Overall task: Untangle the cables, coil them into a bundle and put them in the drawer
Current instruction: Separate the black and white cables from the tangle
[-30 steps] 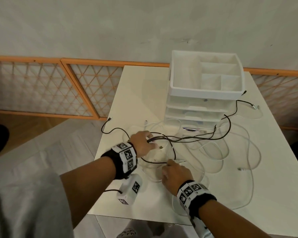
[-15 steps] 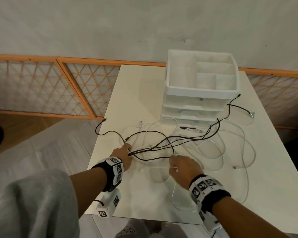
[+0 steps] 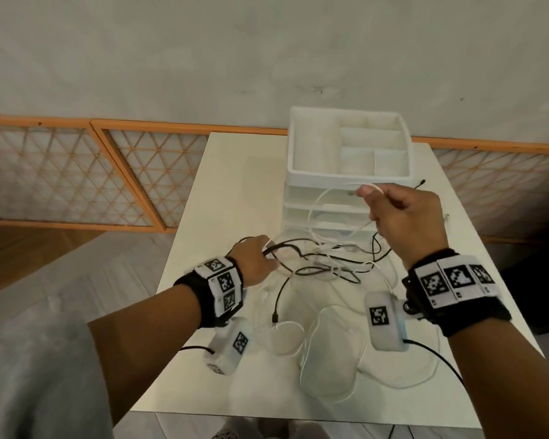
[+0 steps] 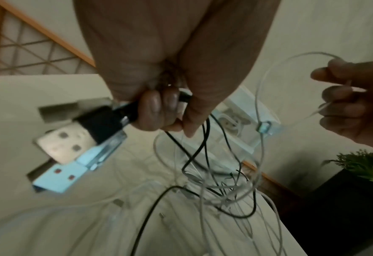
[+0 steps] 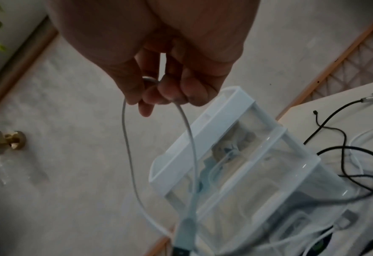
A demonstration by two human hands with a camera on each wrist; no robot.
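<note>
A tangle of black cable (image 3: pixel 317 256) and white cable (image 3: pixel 314 217) lies on the white table (image 3: pixel 235 185) in front of a white drawer unit (image 3: pixel 346 172). My left hand (image 3: pixel 255 261) stays low at the tangle's left side and grips the black cable (image 4: pixel 194 152) in curled fingers (image 4: pixel 157 110). My right hand (image 3: pixel 400 213) is raised in front of the drawers and pinches a loop of white cable (image 5: pixel 190 135) between thumb and fingers (image 5: pixel 172 91). The loop hangs down to the tangle. The drawers look shut.
More white cable loops (image 3: pixel 327 353) lie near the table's front edge. An orange lattice screen (image 3: pixel 124 172) stands at the left and behind. A green plant (image 4: pixel 365 164) in a dark pot sits beyond the table's right side.
My right hand has risen from the table, pulling a white cable loop up in front of the drawers. My left hand has kept its hold on the black cable.
</note>
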